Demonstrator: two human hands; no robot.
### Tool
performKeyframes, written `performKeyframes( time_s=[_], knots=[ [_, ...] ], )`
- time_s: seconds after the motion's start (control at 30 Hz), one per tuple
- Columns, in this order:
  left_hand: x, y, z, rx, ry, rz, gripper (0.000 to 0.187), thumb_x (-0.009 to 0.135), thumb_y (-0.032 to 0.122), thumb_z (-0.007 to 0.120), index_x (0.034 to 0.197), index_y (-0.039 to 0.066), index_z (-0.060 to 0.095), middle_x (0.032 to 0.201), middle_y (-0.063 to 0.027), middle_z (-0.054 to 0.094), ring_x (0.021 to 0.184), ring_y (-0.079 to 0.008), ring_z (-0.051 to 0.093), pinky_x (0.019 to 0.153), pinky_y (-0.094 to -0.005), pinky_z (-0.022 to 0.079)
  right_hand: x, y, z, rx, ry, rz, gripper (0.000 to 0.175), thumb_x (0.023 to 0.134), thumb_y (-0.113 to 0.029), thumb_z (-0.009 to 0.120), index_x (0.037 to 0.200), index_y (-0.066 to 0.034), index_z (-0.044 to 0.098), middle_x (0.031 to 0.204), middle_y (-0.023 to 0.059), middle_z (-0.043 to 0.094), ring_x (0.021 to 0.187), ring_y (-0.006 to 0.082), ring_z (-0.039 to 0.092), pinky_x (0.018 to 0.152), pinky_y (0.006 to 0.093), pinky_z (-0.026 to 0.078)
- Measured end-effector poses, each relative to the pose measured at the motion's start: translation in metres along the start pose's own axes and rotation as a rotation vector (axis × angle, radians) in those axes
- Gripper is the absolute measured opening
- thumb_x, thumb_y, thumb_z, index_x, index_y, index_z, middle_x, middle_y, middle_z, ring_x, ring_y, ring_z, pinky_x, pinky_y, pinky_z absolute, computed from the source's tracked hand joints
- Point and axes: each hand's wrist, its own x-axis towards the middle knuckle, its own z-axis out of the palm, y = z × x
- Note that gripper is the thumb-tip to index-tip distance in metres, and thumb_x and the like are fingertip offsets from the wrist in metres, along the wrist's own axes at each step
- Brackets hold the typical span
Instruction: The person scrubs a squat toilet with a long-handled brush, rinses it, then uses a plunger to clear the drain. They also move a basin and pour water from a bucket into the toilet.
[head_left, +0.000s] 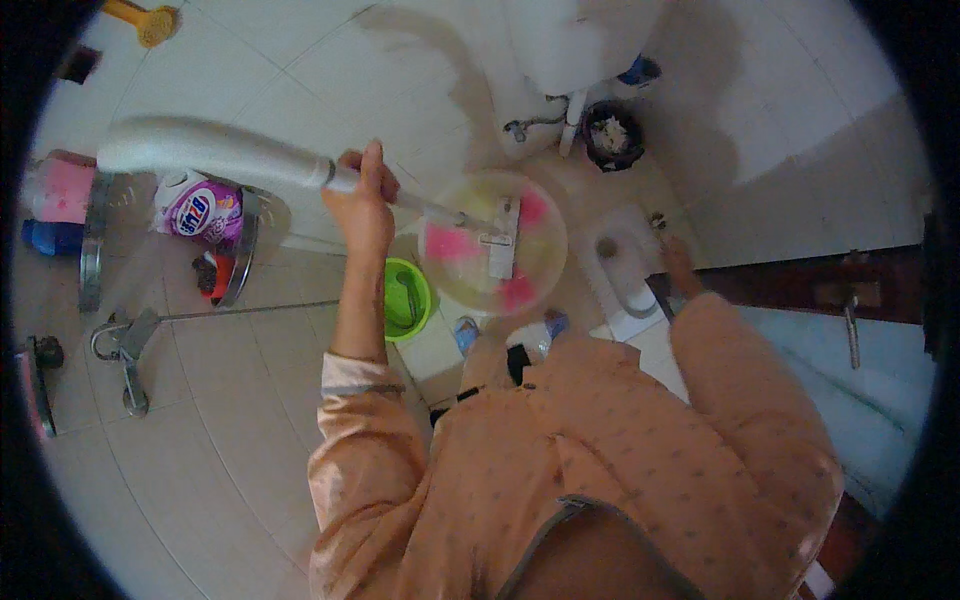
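Observation:
My left hand (364, 191) is closed around the pale pole of a flat mop (442, 215); its thick, light upper part extends towards the left. The mop's narrow rectangular head (505, 238) is over a round, translucent mat or lid (457, 281) with pink patches, in front of my slippered feet; exact contact is unclear. My right hand (679, 259) is lowered beside the squat toilet (621, 262), near a dark, narrow edge. Blur hides whether its fingers hold anything. A lime-green plastic basin (426, 300) stands left of the mat.
A dark waste bin (613, 157) stands beyond the toilet, below a white washbasin (585, 45). Metal wall shelves at left hold a purple detergent pouch or bottle (199, 210) and other containers. A wall tap (124, 360) is below them. At right is a door handle (851, 330).

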Motion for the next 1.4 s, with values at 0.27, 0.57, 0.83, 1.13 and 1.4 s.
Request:
performKeyframes(
  time_s=[0.27, 0.57, 0.83, 1.13, 1.4],
  knots=[
    [0.081, -0.001, -0.057, -0.034, -0.214, -0.044, 0.026, 0.079, 0.014, 0.058, 0.059, 0.007, 0.042, 0.047, -0.0027, 0.041, 0.04, -0.011, 0.037, 0.04, -0.0253, 0.03, 0.015, 0.066, -0.214, -0.574, -0.974, 0.606, 0.029, 0.078, -0.025, 0.049, 0.1, -0.0068, 0.056, 0.103, 0.0129, 0.055, 0.1, 0.0301, 0.049, 0.08, 0.0433, 0.04],
    [0.094, -0.014, -0.107, 0.052, -0.266, -0.062, 0.017, 0.075, 0.015, 0.061, 0.067, 0.004, 0.051, 0.053, -0.0036, 0.051, 0.05, -0.0117, 0.049, 0.045, -0.0275, 0.039, 0.109, -0.108, -0.195, -0.077, -0.952, 0.33, 0.062, 0.073, -0.033, 0.059, 0.125, -0.0081, 0.038, 0.126, 0.0143, 0.04, 0.114, 0.0278, 0.04, 0.094, 0.0402, 0.031],
    [0.076, 0.015, -0.157, 0.631, -0.423, 0.415, 0.027, 0.07, 0.014, 0.066, 0.093, 0.004, 0.056, 0.087, -0.0103, 0.057, 0.085, -0.0251, 0.054, 0.072, -0.0325, 0.043, 0.272, -0.488, -0.195, 1.063, -0.479, 0.054, 0.047, 0.074, -0.035, 0.058, 0.109, -0.0055, 0.049, 0.1, 0.0166, 0.055, 0.094, 0.0306, 0.051, 0.081, 0.0375, 0.039],
    [0.054, 0.101, -0.385, 1.441, 0.42, 0.608, 0.019, 0.077, 0.001, 0.052, 0.097, 0.0, 0.054, 0.094, -0.0154, 0.056, 0.087, -0.03, 0.053, 0.075, -0.0356, 0.042, 0.309, -0.55, -0.202, 1.131, -0.05, 0.084, 0.028, 0.076, -0.028, 0.056, 0.091, -0.0049, 0.058, 0.07, 0.0076, 0.058, 0.064, 0.0132, 0.053, 0.058, 0.0314, 0.042],
    [0.056, 0.091, -0.394, 1.5, 0.382, 0.621, 0.019, 0.08, 0.001, 0.049, 0.099, -0.002, 0.052, 0.096, -0.0162, 0.055, 0.09, -0.0307, 0.052, 0.079, -0.0354, 0.04, 0.315, -0.523, -0.174, 1.127, -0.123, 0.142, 0.029, 0.075, -0.028, 0.057, 0.095, -0.0078, 0.059, 0.078, 0.0093, 0.059, 0.071, 0.0147, 0.055, 0.061, 0.0304, 0.043]
  ],
)
